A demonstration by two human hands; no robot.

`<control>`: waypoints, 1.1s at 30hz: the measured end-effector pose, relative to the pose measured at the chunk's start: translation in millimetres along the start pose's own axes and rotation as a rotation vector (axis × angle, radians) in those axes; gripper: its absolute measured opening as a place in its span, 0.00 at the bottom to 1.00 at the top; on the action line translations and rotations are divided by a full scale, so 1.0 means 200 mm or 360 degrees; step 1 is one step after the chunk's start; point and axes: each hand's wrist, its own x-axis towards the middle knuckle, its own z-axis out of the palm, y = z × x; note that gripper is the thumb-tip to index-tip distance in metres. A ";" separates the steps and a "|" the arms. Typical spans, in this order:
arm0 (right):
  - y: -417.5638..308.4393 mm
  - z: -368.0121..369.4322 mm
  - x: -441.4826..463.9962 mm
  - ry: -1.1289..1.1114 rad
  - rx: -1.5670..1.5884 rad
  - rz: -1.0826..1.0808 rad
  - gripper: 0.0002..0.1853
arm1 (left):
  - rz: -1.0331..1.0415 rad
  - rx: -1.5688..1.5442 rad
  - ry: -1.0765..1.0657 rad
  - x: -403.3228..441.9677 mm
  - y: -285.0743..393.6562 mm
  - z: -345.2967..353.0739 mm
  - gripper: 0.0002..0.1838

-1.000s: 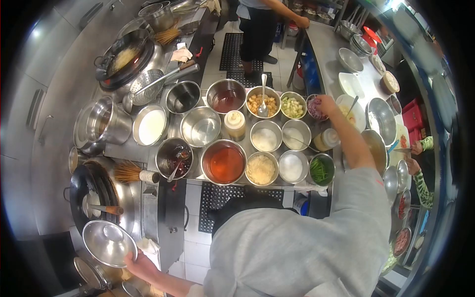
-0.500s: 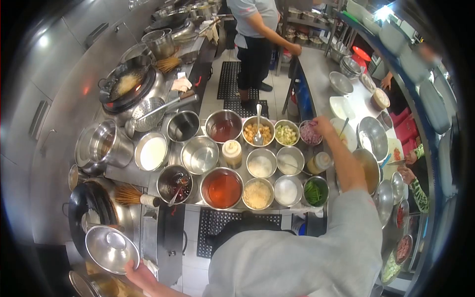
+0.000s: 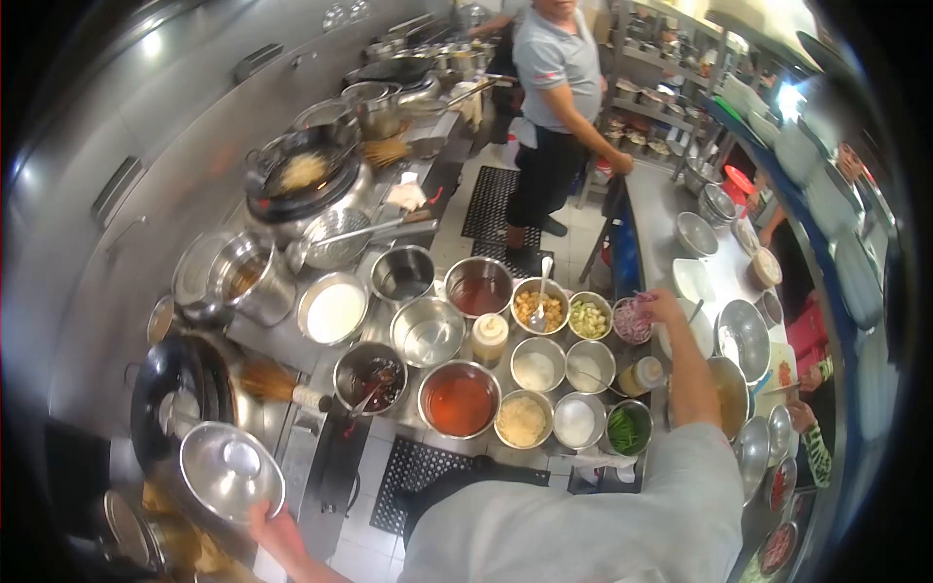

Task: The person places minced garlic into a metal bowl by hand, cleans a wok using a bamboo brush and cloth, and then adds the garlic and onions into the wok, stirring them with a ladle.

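My left hand (image 3: 272, 532) grips the rim of a shiny metal mixing bowl (image 3: 214, 483), tilted beside the lower-left wok (image 3: 155, 379). Nothing shows inside that bowl. My right hand (image 3: 663, 309) is at the small tub of chopped red onion (image 3: 632, 325), fingers bent together over its right side with purple shreds against them. The fingertips are partly hidden. Close to that hand stand a tub of diced green vegetable (image 3: 589, 320), a squeeze bottle (image 3: 641, 375) and a tub of chopped greens (image 3: 627, 428).
Pots of red sauce (image 3: 459, 398), dark sauce (image 3: 371, 377) and white liquid (image 3: 332, 308) crowd the middle counter. A strainer (image 3: 335, 236) and a rear wok (image 3: 301, 170) are at the left. A co-worker (image 3: 559, 87) stands beyond; another person's hands (image 3: 805, 389) work at the right counter.
The view has tilted up, so things sit lower and farther right, and more of the co-worker shows. My right hand stays at the red onion; my left still holds the bowl.
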 end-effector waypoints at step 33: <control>0.16 0.14 0.12 -0.0030 -0.1287 -0.0069 0.19 | 0.0099 0.0029 0.0169 -0.12 0.01 0.26 0.02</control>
